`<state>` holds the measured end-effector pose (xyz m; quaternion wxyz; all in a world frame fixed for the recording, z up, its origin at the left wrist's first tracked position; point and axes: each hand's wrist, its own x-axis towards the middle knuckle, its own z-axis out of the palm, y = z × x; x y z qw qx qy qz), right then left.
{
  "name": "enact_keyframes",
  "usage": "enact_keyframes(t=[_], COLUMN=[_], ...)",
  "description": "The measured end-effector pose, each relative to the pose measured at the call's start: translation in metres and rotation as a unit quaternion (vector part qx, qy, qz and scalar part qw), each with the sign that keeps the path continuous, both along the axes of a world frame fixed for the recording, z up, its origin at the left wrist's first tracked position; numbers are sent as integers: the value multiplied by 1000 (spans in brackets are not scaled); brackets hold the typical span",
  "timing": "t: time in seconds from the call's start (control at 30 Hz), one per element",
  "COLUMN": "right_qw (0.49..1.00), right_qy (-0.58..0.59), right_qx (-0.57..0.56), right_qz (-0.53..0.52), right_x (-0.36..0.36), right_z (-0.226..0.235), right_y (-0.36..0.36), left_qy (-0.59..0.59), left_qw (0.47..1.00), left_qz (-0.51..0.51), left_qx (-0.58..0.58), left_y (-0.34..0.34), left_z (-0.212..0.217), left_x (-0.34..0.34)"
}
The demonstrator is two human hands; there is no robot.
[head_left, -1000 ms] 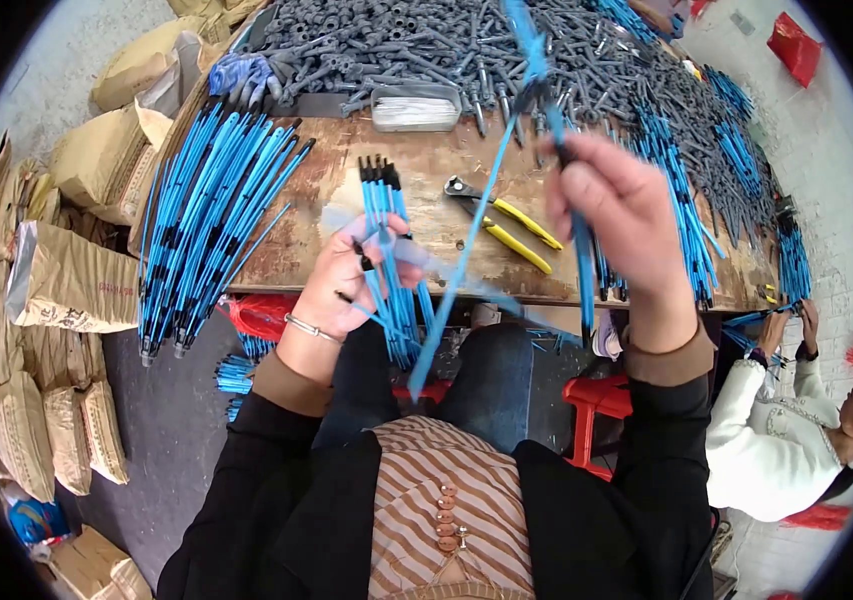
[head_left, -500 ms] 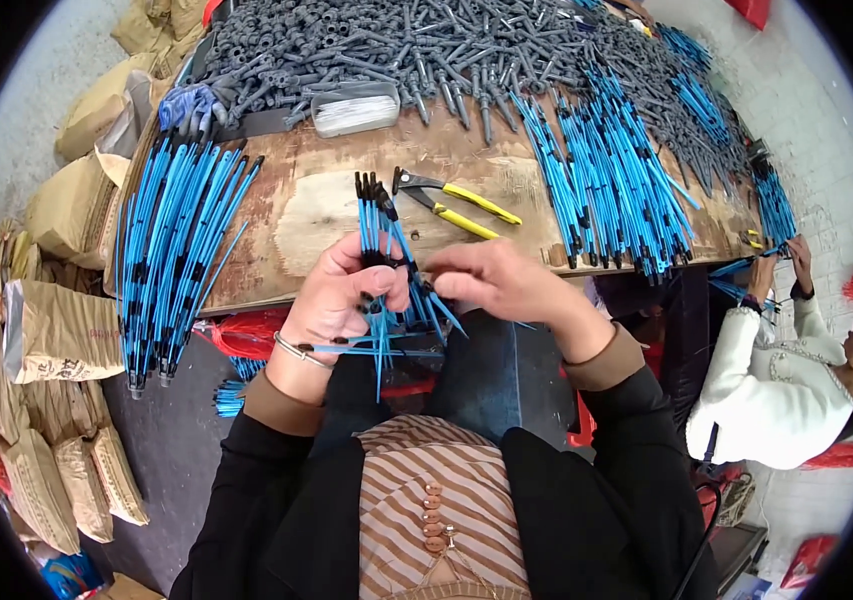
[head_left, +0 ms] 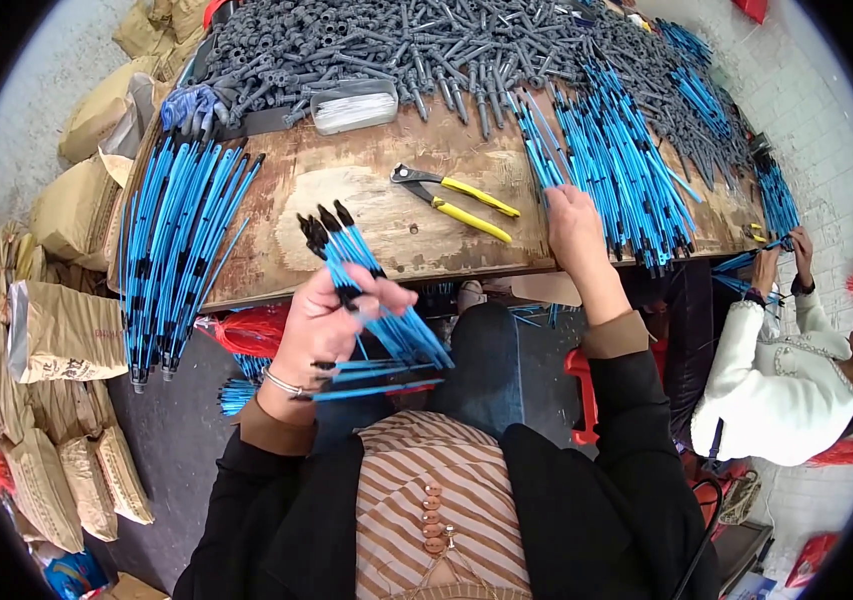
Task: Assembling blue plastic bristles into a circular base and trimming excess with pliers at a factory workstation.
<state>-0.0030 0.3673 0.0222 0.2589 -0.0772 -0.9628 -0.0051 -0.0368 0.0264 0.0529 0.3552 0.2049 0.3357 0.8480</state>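
My left hand [head_left: 321,325] is closed around a bundle of thin blue sticks with black fittings [head_left: 356,245], held over my lap at the table's near edge. Black ends stick up above the fist, and the blue ends slant down to the right. A few more sticks lie crosswise under that hand, by the wrist. Over the left side of the right-hand pile of blue sticks [head_left: 616,170] is my right hand [head_left: 576,225]. Its fingers are curled onto a stick there, and the fingertips are partly hidden.
Yellow-handled pincers [head_left: 461,198] lie mid-table. Behind are a clear box of white strips [head_left: 354,108] and heaped grey plastic anchors [head_left: 396,45]. Another blue-stick pile [head_left: 186,220] overhangs the table's left edge. Brown sacks [head_left: 66,330] stand left; a person in white [head_left: 776,390] works right.
My right hand has left the bundle and moved right to the pile. My left hand has tilted the bundle, its black ends now leaning left.
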Motion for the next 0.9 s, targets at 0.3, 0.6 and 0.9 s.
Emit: enact_keyframes(t=[0.3,0.6,0.9], right_qw=[994,977,974], right_qy=[-61,-172,161], right_qx=[-75,93,156], right_qz=[-60,-84,-26], right_x=[-58,-101,-71], right_z=[39,11,108], right_y=[-8,5,15], left_qy=[35,-16,-52], left_qw=[999,996,997], left_qz=[0,84,39], left_qx=[-38,-12,28], left_y=[2,1,1], left_z=[-6,-20,-13], left_x=[-14,-40,-44])
